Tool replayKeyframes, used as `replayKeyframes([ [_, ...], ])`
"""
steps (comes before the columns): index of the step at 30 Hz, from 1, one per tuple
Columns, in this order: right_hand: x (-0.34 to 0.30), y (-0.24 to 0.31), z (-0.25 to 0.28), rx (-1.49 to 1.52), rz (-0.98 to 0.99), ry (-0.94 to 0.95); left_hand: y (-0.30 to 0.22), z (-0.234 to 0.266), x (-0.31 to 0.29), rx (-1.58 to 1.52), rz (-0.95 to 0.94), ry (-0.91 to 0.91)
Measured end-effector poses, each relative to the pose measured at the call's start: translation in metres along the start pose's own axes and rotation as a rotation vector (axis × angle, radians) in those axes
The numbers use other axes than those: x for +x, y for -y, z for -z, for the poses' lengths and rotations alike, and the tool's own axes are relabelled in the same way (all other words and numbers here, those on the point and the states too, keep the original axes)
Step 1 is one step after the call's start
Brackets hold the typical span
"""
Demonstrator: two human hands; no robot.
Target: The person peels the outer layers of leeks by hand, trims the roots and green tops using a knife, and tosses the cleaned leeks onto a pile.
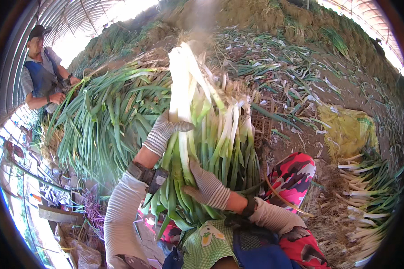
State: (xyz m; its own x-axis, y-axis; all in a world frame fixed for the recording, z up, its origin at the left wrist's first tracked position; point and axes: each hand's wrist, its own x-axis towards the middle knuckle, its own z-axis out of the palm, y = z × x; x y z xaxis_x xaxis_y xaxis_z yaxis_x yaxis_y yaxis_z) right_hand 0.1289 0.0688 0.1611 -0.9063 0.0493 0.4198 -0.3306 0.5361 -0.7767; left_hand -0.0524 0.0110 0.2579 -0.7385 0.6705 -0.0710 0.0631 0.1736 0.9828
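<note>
In the middle, a bunch of large green onions (181, 85) stands white ends up, its green leaves hanging toward my lap. My left hand (164, 133), in a striped work glove, is closed around the white stalks. Lower down, my right hand (207, 186), also gloved, grips the green part of the same bunch from the right, thumb uppermost; the leaves partly hide its fingers. Right behind it, more green onions (232, 130) with rooty ends lean together against a woven basket (263, 119).
A large heap of green onions (107, 105) lies to the left, where a co-worker (47, 71) has both hands on leaves. Trimmed stalks (368, 201) lie in a row at the right, beside a yellow sack (348, 130). Leaf scraps (287, 67) litter the ground ahead.
</note>
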Motion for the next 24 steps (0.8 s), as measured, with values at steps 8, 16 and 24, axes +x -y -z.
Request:
replayKeyframes([
  [8,0.070,-0.039,0.084,1.183,-0.492,-0.257,-0.004,-0.013,-0.001,-0.091,-0.041,0.078],
  [16,0.128,-0.077,0.182,0.212,-0.408,-0.524,-0.029,-0.021,-0.017,0.017,-0.019,0.093],
  [24,0.090,-0.094,0.336,0.815,-0.279,-0.608,-0.100,0.056,-0.021,0.162,-0.114,0.275],
])
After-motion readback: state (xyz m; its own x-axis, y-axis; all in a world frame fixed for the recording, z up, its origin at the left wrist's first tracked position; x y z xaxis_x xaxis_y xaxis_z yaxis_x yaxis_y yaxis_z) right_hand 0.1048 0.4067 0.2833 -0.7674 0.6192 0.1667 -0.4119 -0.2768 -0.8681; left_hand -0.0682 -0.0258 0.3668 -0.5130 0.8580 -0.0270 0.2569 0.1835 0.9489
